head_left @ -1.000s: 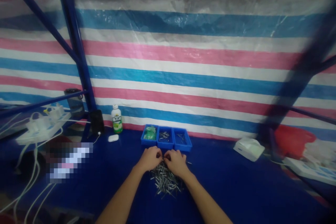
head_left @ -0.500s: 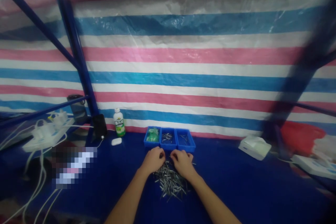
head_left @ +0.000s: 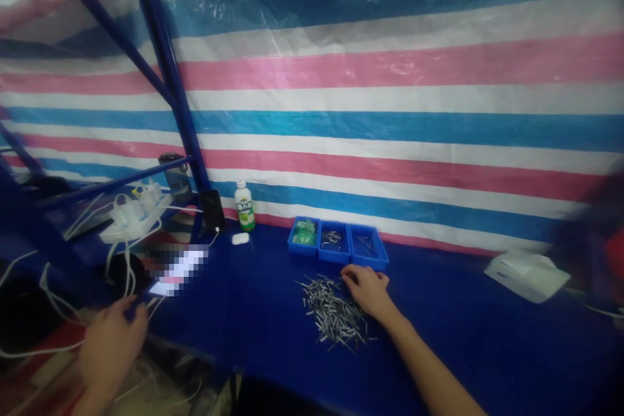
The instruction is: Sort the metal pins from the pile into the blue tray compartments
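A loose pile of thin silver metal pins, like blind rivets (head_left: 336,315), lies on the blue table (head_left: 253,331). At the pile's upper right edge is my right hand (head_left: 368,289), its thumb and fingertips pinched together; whatever is between them is too small to make out. Away to the lower left, my left hand (head_left: 112,348) hangs by the table's edge near white cables (head_left: 129,270), thumb and forefinger apart with nothing visible between them. Behind the pile stand three joined blue trays: one with green packets (head_left: 305,233), one with small metal pieces (head_left: 332,239), one with a few pins (head_left: 365,247).
A white and green bottle (head_left: 245,207) and a small white case (head_left: 240,238) stand left of the trays. Further left are a lit, blurred-out screen (head_left: 180,271), a black device (head_left: 212,210) and a power strip (head_left: 136,218). A tissue pack (head_left: 529,275) sits at right.
My left hand has left the pile and swung far to the lower left. My right hand stays by the pile's top right. The view has turned left and down.
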Available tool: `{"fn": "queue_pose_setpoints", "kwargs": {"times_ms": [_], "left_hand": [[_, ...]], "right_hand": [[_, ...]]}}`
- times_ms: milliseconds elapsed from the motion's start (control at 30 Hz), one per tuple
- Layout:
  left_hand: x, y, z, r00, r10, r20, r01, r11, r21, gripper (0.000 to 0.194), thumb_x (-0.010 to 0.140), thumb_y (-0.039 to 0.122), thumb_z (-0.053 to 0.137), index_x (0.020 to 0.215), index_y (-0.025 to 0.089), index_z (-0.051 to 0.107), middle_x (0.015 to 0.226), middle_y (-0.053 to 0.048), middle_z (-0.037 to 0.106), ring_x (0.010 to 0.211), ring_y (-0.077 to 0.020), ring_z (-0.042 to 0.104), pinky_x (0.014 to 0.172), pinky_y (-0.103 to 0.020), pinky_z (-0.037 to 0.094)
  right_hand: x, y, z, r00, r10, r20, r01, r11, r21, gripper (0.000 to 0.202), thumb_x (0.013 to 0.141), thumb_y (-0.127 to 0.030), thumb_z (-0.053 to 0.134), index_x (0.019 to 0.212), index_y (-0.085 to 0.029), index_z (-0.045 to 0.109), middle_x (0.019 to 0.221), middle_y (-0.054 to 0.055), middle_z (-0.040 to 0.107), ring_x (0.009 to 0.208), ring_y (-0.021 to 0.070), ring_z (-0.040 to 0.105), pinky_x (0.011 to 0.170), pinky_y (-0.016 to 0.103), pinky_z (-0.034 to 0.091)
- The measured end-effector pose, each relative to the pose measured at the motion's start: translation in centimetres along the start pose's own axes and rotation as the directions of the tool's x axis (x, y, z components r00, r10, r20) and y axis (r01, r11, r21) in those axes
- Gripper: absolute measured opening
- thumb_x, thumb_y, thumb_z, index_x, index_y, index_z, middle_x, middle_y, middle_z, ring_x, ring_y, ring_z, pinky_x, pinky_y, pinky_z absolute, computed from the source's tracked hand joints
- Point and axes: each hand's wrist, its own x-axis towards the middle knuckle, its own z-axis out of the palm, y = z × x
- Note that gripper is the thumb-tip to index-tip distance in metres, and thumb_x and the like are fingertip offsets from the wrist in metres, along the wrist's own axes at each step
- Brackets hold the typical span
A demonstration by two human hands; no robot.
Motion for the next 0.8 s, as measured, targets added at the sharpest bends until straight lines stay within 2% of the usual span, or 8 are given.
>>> {"fn": "queue_pose_setpoints", "kwargs": {"times_ms": [33, 67, 133, 267, 433, 567, 700, 800], "left_hand": [[0.3, -1.7, 0.7, 0.995, 0.005, 0.099, -0.008, 0.999, 0.032, 0.049, 0.088, 0.049, 0.043, 0.119, 0.015, 0.061, 0.108, -0.017, 0.063, 0.089, -0.0327, 0.061, 0.074, -0.041, 0.048], [0.5, -2.9, 1.3, 0.988, 0.009, 0.152, -0.017, 0.999, 0.049, 0.051, 0.088, 0.049, 0.043, 0.12, 0.014, 0.061, 0.107, -0.018, 0.063, 0.087, -0.0319, 0.062, 0.075, -0.041, 0.048], [0.9, -3.9, 2.2, 0.98, 0.045, 0.194, -0.054, 0.997, 0.045, 0.055, 0.089, 0.052, 0.04, 0.123, 0.014, 0.061, 0.114, -0.02, 0.061, 0.091, -0.0322, 0.063, 0.078, -0.042, 0.048], [1.8, -3.2, 2.8, 0.963, 0.111, 0.246, -0.12, 0.993, 0.023, 0.059, 0.09, 0.058, 0.037, 0.119, 0.015, 0.065, 0.121, -0.018, 0.06, 0.095, -0.0345, 0.062, 0.085, -0.045, 0.046], [2.6, -2.4, 3.2, 0.949, 0.164, 0.27, -0.178, 0.984, 0.028, 0.05, 0.094, 0.05, 0.03, 0.111, 0.021, 0.067, 0.112, -0.015, 0.065, 0.089, -0.0335, 0.063, 0.078, -0.044, 0.046], [3.0, -1.5, 3.3, 0.937, 0.205, 0.283, -0.25, 0.959, 0.134, 0.047, 0.095, 0.043, 0.028, 0.098, 0.015, 0.065, 0.103, -0.018, 0.066, 0.09, -0.0363, 0.063, 0.073, -0.045, 0.044], [3.4, -1.0, 2.8, 0.937, 0.166, 0.306, -0.216, 0.967, 0.135, 0.048, 0.096, 0.04, 0.025, 0.11, 0.008, 0.059, 0.09, -0.021, 0.069, 0.079, -0.0356, 0.066, 0.067, -0.04, 0.043], [3.4, -1.5, 2.7, 0.944, 0.148, 0.294, -0.168, 0.985, 0.046, 0.045, 0.095, 0.041, 0.03, 0.112, 0.012, 0.058, 0.086, -0.018, 0.071, 0.075, -0.0334, 0.067, 0.064, -0.036, 0.042]], "right_hand": [[0.0, -0.1, -0.1, 1.0, 0.004, -0.004, -0.004, 1.0, -0.001, 0.018, 0.087, -0.028, 0.052, 0.092, -0.03, 0.069, 0.091, 0.001, 0.073, 0.096, 0.0244, 0.058, 0.088, 0.044, 0.023], [-0.1, -0.2, -0.2, 1.0, 0.01, -0.004, -0.01, 1.0, -0.005, 0.018, 0.087, -0.029, 0.052, 0.092, -0.029, 0.069, 0.091, 0.001, 0.073, 0.096, 0.0244, 0.058, 0.088, 0.044, 0.024], [-0.2, -0.5, -0.5, 1.0, 0.02, 0.0, -0.02, 1.0, -0.019, 0.019, 0.087, -0.032, 0.052, 0.092, -0.029, 0.07, 0.091, 0.001, 0.072, 0.096, 0.0243, 0.058, 0.087, 0.043, 0.024], [-0.3, -0.6, -0.8, 0.999, 0.036, -0.004, -0.036, 0.999, -0.018, 0.02, 0.087, -0.035, 0.051, 0.09, -0.029, 0.07, 0.09, 0.001, 0.071, 0.096, 0.025, 0.058, 0.089, 0.045, 0.025], [0.0, -0.2, -0.7, 0.999, 0.036, -0.001, -0.036, 0.999, 0.0, 0.021, 0.087, -0.036, 0.05, 0.089, -0.029, 0.069, 0.092, 0.002, 0.07, 0.097, 0.027, 0.057, 0.089, 0.046, 0.027], [0.1, -0.3, -0.8, 0.999, 0.044, 0.008, -0.044, 0.999, 0.008, 0.022, 0.086, -0.038, 0.049, 0.089, -0.029, 0.069, 0.092, 0.002, 0.07, 0.098, 0.0273, 0.057, 0.09, 0.047, 0.026], [-0.2, -0.2, -0.8, 0.999, 0.05, -0.006, -0.049, 0.999, 0.022, 0.021, 0.086, -0.038, 0.05, 0.088, -0.03, 0.069, 0.091, 0.001, 0.071, 0.098, 0.0269, 0.057, 0.09, 0.048, 0.026], [-0.3, -0.1, -0.8, 0.999, 0.051, -0.006, -0.051, 0.998, 0.021, 0.022, 0.086, -0.039, 0.05, 0.088, -0.03, 0.07, 0.091, 0.001, 0.071, 0.098, 0.0273, 0.057, 0.09, 0.049, 0.026]]}}
